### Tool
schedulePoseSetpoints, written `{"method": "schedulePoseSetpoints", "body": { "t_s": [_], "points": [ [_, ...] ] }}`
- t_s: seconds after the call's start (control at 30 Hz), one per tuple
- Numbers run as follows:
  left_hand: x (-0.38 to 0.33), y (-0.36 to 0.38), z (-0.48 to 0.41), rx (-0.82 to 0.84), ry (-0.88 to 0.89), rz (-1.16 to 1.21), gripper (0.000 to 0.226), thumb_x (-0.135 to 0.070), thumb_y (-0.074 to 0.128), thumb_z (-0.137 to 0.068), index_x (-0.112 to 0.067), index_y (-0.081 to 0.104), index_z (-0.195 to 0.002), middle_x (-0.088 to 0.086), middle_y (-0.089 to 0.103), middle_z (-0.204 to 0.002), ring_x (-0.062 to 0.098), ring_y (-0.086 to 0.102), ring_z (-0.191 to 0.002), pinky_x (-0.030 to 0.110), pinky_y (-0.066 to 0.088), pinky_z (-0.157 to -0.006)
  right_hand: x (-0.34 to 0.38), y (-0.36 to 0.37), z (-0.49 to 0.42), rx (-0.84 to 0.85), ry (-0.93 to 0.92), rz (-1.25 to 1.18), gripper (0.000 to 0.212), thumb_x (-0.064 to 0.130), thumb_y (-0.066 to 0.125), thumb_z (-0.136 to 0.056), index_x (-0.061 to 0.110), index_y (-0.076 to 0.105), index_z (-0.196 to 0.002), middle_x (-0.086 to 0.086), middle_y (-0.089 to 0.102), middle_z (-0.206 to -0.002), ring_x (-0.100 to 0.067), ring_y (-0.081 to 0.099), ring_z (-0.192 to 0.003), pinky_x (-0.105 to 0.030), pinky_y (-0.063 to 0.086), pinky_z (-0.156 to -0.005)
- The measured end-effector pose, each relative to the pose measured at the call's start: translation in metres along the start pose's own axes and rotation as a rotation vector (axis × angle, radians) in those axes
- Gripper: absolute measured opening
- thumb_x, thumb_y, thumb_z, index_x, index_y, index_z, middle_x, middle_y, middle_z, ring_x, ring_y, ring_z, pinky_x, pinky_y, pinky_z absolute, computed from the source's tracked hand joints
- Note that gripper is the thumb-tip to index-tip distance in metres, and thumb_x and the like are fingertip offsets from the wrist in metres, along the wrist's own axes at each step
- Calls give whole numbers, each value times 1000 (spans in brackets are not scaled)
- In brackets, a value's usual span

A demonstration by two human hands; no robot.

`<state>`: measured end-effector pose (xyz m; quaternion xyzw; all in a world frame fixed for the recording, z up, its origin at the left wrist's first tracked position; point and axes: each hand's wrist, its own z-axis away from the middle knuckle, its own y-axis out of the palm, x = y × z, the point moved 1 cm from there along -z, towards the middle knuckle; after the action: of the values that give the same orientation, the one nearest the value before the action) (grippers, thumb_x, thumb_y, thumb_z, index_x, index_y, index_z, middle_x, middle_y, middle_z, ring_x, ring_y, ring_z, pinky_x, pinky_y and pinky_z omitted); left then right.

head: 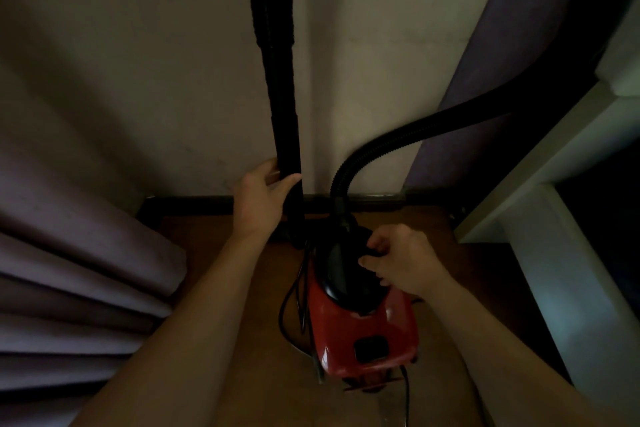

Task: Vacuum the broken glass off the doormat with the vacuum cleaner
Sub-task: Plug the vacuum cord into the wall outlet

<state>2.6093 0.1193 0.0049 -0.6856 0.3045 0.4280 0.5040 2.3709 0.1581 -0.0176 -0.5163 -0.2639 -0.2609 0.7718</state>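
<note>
Two bare forearms fill the near foreground, reaching down toward the vacuum cleaner (363, 322) on the wooden floor (235, 288) at the foot of a pale wall (194, 80). Folded mauve curtain (69, 288) hangs at the left, soft and deeply pleated; a white door frame (554, 156) stands at the right.

The canister is glossy red plastic with a rounded black top. Its ribbed black hose (398, 142) arcs up and out of view, then comes down as a straight, rigid wand (282, 97), probably stood upright for storage.

The left hand (259, 201) has its grip wrapped round the wand, likely steadying it. The right hand (398, 260) curls, grip clamped, on the black handle at the top, apparently to lift the machine. A thin black cord (294, 305) trails beside it.

No doormat or glass is in view; vacuuming has not begun.
</note>
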Motion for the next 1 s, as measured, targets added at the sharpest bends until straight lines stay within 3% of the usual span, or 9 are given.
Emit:
{"method": "schedulePoseSetpoints", "body": {
  "t_s": [0.07,0.17,0.3,0.4,0.57,0.7,0.77,0.87,1.0],
  "points": [
    [-9,-2,-3,-12,20,34,38,-21,71,-94,-13,66,-131,-7,69,-116,4,63,-104,14,53,-90,1,-7,-1,-13,0,-94,19,11,82,-82,23,67,-82,7,66,-76,-9,67,-53,-22,57,-50],
    [-24,-7,-4,-61,69,59,39,-20,69,-95,-15,63,-133,-11,66,-115,-8,60,-100,2,47,-85,7,-18,0,-12,-117,-140,25,10,81,-82,32,69,-77,14,67,-73,-1,64,-66,-14,49,-59],
    [-34,-14,-4,-98,120,97,39,-17,64,-99,-13,58,-137,-18,61,-112,-21,56,-99,1,45,-85,21,-36,16,137,-226,-336,16,8,77,-87,23,74,-89,8,70,-69,-8,66,-62,-23,54,-57],
    [-43,-14,-7,-105,123,109,42,-18,63,-99,-11,56,-140,-10,64,-121,-15,57,-104,4,46,-90,28,-49,25,52,-260,-553,10,3,76,-87,11,77,-92,0,70,-68,-16,64,-63,-27,55,-62],
    [-73,-22,-6,-115,187,65,34,-20,63,-100,-20,59,-133,-10,63,-124,-13,58,-102,7,46,-96,39,-48,44,15,-167,-1306,7,12,77,-73,11,76,-80,1,70,-74,-10,69,-74,-24,59,-73],
    [-97,-47,-12,-141,304,-48,32,-23,60,-102,-11,62,-132,-3,64,-120,0,58,-106,6,46,-90,44,-45,69,-27,-137,-1510,13,23,75,-74,17,79,-85,-2,72,-90,-19,73,-94,-39,60,-90],
    [-105,-56,-15,-172,334,-112,35,-28,57,-103,-7,62,-130,7,66,-120,13,61,-107,23,53,-91,46,-51,82,-69,-129,-1570,19,24,68,-83,15,77,-97,-3,71,-90,-24,73,-93,-48,59,-95],
    [-120,-60,-12,-205,355,-137,49,-30,53,-104,-4,47,-145,16,58,-132,24,58,-117,38,52,-99,50,-76,100,-186,-112,-1604,33,27,56,-90,10,70,-115,-1,67,-81,-19,70,-75,-43,63,-81],
    [-155,-64,-6,-218,514,-146,75,-9,55,-102,-9,9,-161,3,35,-148,4,33,-133,11,25,-114,51,-121,120,-357,-123,-1542,41,36,50,-94,8,69,-117,1,60,-75,-11,55,-57,-26,52,-53]
  ]
}}
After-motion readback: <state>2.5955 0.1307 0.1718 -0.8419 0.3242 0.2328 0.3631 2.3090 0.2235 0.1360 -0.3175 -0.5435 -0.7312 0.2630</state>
